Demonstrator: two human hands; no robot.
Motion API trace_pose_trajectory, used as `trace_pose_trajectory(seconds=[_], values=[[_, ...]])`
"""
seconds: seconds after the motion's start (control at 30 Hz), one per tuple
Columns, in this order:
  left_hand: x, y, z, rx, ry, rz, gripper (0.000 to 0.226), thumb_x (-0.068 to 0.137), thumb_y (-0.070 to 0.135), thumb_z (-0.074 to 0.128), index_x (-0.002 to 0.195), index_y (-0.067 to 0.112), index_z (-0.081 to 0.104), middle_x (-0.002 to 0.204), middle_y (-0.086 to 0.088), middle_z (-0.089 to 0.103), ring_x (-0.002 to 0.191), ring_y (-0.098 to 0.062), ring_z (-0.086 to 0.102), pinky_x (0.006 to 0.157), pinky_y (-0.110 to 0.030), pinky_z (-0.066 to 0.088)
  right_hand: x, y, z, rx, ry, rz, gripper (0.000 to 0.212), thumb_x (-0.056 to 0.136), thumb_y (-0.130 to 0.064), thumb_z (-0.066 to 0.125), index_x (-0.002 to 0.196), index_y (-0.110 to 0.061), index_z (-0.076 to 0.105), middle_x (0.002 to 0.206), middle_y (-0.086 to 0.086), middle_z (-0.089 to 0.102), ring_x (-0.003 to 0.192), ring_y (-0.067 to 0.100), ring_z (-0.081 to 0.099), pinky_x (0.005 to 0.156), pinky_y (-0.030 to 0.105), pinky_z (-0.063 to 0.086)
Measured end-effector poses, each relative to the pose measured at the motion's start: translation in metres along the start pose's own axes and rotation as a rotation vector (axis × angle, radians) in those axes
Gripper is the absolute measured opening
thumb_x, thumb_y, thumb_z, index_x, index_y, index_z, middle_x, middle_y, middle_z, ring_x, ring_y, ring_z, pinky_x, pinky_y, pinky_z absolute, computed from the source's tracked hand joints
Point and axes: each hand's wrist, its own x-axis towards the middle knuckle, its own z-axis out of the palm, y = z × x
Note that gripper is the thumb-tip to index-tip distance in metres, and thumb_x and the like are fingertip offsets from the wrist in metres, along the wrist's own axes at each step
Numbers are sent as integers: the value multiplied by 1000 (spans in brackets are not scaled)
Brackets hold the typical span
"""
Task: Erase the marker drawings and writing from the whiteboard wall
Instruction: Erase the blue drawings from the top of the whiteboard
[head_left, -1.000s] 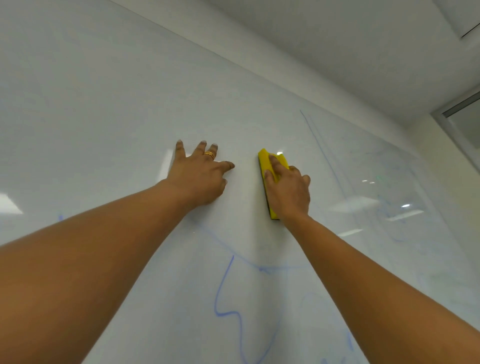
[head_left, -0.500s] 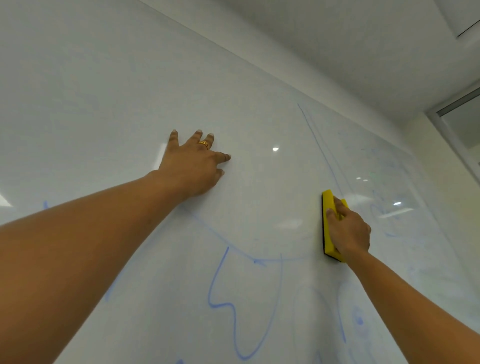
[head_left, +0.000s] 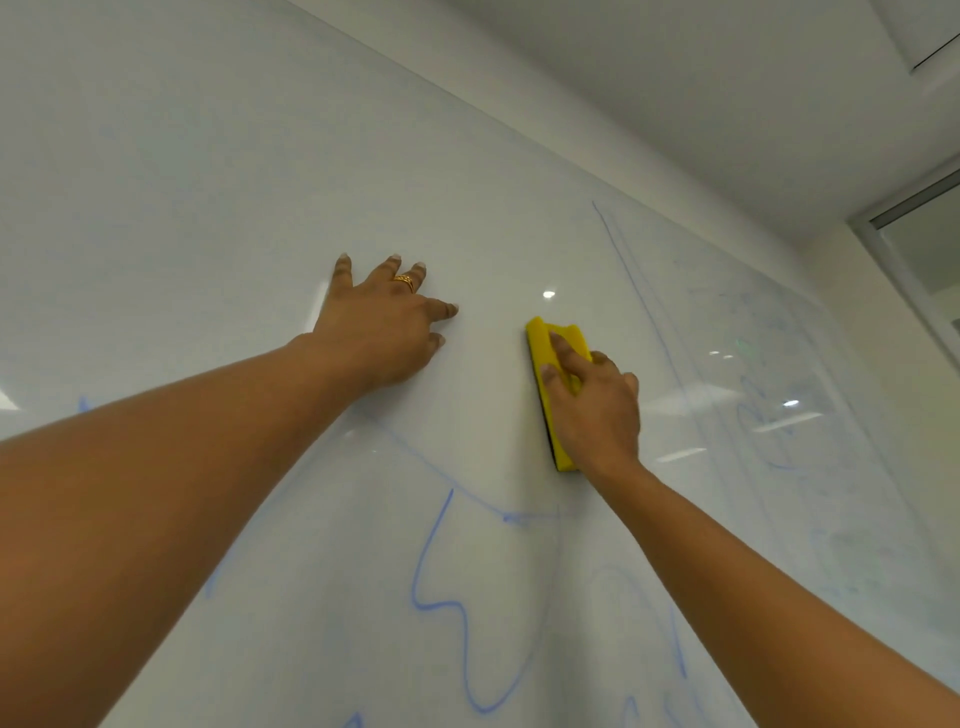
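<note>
Presently, the right hand (head_left: 597, 410) grips a yellow eraser (head_left: 556, 384), thumb on its near edge and fingers curled over its back, pressing its dark underside flat against the whiteboard wall (head_left: 208, 182). The eraser stands upright, long axis vertical. The left hand (head_left: 384, 332) rests on the board to the left of the eraser and apart from it, fingers straight and spread, holding nothing; a gold ring (head_left: 404, 282) sits on one finger. Blue marker lines (head_left: 441, 597) are on the board below both hands: a bold zigzag between the forearms and a fainter curve running from under the left hand toward a short smear below the eraser. A long thin blue stroke (head_left: 623, 265) slants down to the right of the eraser, with faint, partly wiped scribbles (head_left: 753, 415) beyond it. The ceiling (head_left: 675, 78) meets the wall above.
</note>
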Motion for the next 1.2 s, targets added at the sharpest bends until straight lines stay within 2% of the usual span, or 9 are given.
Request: trace_pose_trajectory(seconds=[0.17, 0.33, 0.43, 0.6, 0.7, 0.87, 1.0, 1.2], values=[[0, 0, 2, -3, 11, 5, 47, 100, 44, 27, 146, 42, 20, 159, -3, 4, 146, -21, -1, 113, -55, 2, -19, -1, 7, 13, 1, -248, 41, 97, -42, 38, 136, -47, 34, 141, -2, 39, 110, 18, 35, 82, 28, 36], [-1, -1, 1, -13, 14, 6, 46, 100, 45, 27, 146, 42, 21, 159, -2, 5, 146, -20, 0, 113, -54, 2, -27, 19, 10, 28, 42, -295, 47, 86, -52, 31, 133, -49, 36, 137, -3, 44, 96, 13, 33, 74, 27, 34], [-2, -1, 1, -18, 12, 11, 46, 100, 45, 27, 146, 42, 21, 159, -2, 5, 146, -20, 0, 113, -53, 2, -24, 36, 7, 44, 67, -237, 42, 91, -50, 38, 133, -48, 37, 139, 0, 43, 104, 20, 38, 79, 27, 34], [-3, -3, 0, -22, 2, 13, 47, 99, 47, 26, 145, 43, 21, 159, 0, 4, 146, -19, 0, 114, -52, 2, -15, 68, -4, 45, 52, -106, 41, 96, -34, 45, 136, -41, 39, 147, 0, 36, 120, 25, 38, 85, 31, 34], [-3, -2, 0, -21, -3, 15, 47, 99, 47, 26, 145, 43, 21, 159, 0, 4, 146, -19, -1, 114, -52, 1, -8, 87, -14, 49, 14, -42, 41, 96, -32, 45, 136, -37, 41, 151, 2, 29, 132, 25, 36, 97, 35, 35], [-3, -2, -1, -31, -11, 9, 47, 99, 47, 27, 145, 43, 21, 159, 1, 3, 146, -18, -1, 114, -52, 1, -10, 112, -24, -11, -29, 97, 40, 98, -28, 42, 137, -36, 39, 153, 3, 24, 130, 32, 39, 100, 41, 34], [-2, -2, -1, -24, -15, 8, 47, 99, 47, 27, 145, 43, 20, 159, 1, 3, 146, -18, -1, 114, -53, 1, -18, 115, -24, -30, -36, 69, 42, 99, -22, 41, 139, -35, 37, 154, 6, 22, 132, 32, 37, 100, 39, 32], [-2, -1, -2, -20, -14, 7, 47, 99, 46, 28, 145, 42, 21, 159, 1, 3, 146, -19, -1, 114, -53, 1, -42, 106, -21, 71, -30, -105, 47, 97, -14, 45, 137, -35, 31, 153, 3, 22, 140, 22, 27, 107, 41, 28]])
